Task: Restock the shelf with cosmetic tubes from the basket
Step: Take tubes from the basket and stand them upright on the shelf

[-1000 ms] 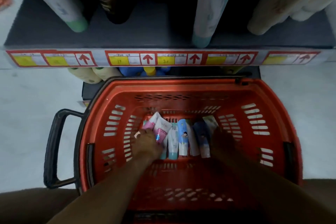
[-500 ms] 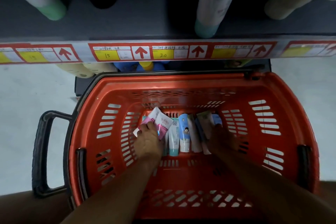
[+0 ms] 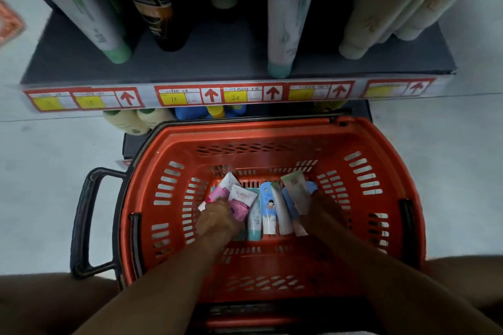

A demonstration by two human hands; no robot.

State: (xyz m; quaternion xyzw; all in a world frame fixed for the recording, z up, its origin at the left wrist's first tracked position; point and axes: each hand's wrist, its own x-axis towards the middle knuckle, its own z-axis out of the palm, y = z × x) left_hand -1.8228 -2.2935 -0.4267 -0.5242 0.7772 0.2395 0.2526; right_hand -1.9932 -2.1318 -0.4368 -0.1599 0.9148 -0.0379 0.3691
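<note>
Reaching into the red basket with both hands, you have shifted from settling on the tubes to taking hold of them. A second ago your right hand lay flat over the right end of the row; now a pale green tube stands tilted up off the pile against it, with a blue tube behind. That suggests the pick is under way and the lift toward the shelf comes next.

At the left end of the row, your left hand rests over the lower ends of the pink tube and the pink-and-white tube. Its fingers curl down around them, so it appears to be gripping both, though the fingertips are hidden beneath the hand.

In the middle, untouched, lie a teal-capped tube, a blue-and-white tube with a small figure printed on it, and a plain white tube, side by side on the basket floor near its far wall.

At the right end, your right hand is dark and in shadow; it seems to hold the pale green tube, but the grip itself cannot be made out.

Above the basket's far rim runs the shelf's front edge with its price labels. Tall tubes already stand on the shelf, with open gaps between them toward the middle, probably where these go.
</note>
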